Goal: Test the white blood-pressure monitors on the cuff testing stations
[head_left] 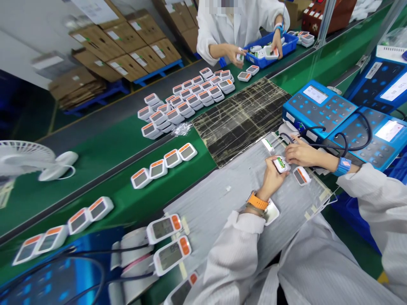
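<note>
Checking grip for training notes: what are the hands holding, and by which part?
The left hand holds a small white device by its side; whether the right hand touches it cannot be told.

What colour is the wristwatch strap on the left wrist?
Bright orange: the ribbed wristwatch strap shows best in the head view.

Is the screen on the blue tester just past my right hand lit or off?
Lit. The screen of the blue tester glows pale white, far brighter than the dark keypad around it.
</note>
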Available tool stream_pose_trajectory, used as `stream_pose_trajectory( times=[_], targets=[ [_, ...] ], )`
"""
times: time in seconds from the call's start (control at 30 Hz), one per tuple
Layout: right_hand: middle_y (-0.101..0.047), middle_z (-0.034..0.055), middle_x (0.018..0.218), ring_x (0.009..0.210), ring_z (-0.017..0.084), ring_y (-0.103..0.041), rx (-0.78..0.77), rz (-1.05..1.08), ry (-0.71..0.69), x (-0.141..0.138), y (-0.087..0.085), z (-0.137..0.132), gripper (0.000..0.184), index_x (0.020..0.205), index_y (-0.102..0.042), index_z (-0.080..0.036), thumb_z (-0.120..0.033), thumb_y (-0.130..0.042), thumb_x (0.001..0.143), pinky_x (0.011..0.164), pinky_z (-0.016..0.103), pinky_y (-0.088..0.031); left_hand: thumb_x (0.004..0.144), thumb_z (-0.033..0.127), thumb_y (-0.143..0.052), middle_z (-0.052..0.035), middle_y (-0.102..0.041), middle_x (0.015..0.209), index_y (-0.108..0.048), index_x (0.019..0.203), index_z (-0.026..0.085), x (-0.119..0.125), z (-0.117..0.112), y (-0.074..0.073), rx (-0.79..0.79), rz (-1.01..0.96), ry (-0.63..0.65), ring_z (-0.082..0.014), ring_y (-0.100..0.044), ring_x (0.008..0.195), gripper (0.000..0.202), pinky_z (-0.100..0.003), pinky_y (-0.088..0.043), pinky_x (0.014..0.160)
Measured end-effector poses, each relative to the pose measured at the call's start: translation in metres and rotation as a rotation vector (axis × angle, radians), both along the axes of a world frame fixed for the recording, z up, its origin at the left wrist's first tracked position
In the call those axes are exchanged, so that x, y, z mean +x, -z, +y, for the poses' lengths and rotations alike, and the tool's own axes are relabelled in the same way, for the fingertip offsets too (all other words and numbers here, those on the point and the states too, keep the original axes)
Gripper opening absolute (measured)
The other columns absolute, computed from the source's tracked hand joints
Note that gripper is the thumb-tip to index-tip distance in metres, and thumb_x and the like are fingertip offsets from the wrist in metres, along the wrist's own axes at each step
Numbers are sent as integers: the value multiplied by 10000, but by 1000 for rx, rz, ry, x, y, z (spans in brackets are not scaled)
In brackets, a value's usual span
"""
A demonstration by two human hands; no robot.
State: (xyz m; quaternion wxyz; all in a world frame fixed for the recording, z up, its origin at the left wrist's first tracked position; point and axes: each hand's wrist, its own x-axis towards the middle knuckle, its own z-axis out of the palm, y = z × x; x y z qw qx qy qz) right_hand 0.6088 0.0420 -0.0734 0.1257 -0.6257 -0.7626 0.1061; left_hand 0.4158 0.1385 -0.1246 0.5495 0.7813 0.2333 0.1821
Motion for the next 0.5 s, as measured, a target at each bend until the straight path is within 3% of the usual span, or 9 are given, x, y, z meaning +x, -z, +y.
stream_pose_trajectory(
  times=[0.37,0.5],
  targets=[
    [-762,72,1000,1100,271,-635,-44,-29,37,-1,-2,1,217,854,-747,-214,-206,-544,931,1194,704,-22,697,113,-840,-130,-586,1339,-365,1231,233,8,-6,-6,93,65,4,-294,-639,1213,725,-465,-523,1001],
    [-767,87,1049,1169,294,-629,-75,-123,54,-10,-19,-7,227,824,-744,-216,-152,-542,905,1212,686,-93,748,112,-828,-149,-603,1327,-361,1322,212,12,-7,-15,184,87,88,-319,-650,1214,746,-466,-540,994]
  ],
)
